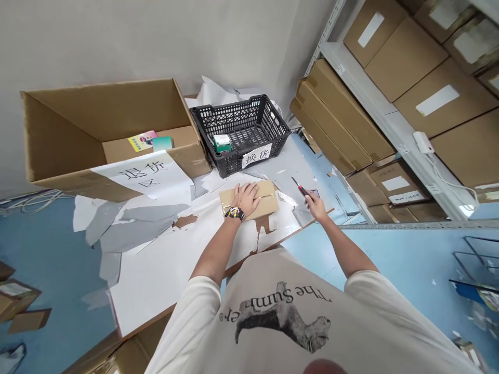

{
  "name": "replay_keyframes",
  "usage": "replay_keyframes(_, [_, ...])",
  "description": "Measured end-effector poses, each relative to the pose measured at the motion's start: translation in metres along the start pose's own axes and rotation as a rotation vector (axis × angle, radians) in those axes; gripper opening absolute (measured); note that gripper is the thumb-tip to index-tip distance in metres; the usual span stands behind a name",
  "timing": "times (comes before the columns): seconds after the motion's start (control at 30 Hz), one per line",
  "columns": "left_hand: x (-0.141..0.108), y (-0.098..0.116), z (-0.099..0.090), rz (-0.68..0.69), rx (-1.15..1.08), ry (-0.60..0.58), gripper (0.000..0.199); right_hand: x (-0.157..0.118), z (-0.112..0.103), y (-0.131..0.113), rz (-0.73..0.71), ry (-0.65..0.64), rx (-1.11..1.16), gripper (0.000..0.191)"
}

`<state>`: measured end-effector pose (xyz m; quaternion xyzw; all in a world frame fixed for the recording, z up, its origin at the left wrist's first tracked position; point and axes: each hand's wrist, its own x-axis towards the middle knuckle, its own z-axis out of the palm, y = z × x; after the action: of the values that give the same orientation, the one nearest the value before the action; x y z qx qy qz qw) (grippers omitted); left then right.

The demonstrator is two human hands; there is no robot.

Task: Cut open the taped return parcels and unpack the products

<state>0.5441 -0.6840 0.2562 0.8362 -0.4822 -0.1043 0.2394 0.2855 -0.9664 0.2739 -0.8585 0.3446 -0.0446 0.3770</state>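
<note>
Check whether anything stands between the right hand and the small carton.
Nothing visible blocks the right hand, holding a red-handled tool; only a white scrap lies by the right end of the small carton. The left hand rests on its top.

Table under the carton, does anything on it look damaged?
Yes: the white covering is torn. Ragged brown patches show near the carton under the left hand and farther left, where loose grey pieces lie.
</note>
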Motion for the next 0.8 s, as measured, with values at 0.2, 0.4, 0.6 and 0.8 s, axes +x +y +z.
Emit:
replay_keyframes(0.2, [-0.017, 0.028, 0.008, -0.015, 0.008, -0.088, 0.071, -0.008, 0.019, -0.038, 0.172, -0.194, 0.44, 0.07])
replay_keyframes(0.4, [-0.009, 0.056, 0.018, -0.203, 0.106, -0.146, 0.075, 0.027, -0.011, -0.034, 0.212, -0.459, 0.363, 0.053])
replay_keyframes(0.6, [-0.009, 0.051, 0.012, -0.227, 0.049, -0.195, 0.073, 0.088, -0.021, -0.027, 0.078, -0.708, 0.233, 0.054])
replay_keyframes(0.8, [-0.008, 0.041, 0.004, -0.277, 0.02, -0.244, 0.075, 0.144, -0.01, -0.035, -0.05, -0.948, 0.201, 0.048])
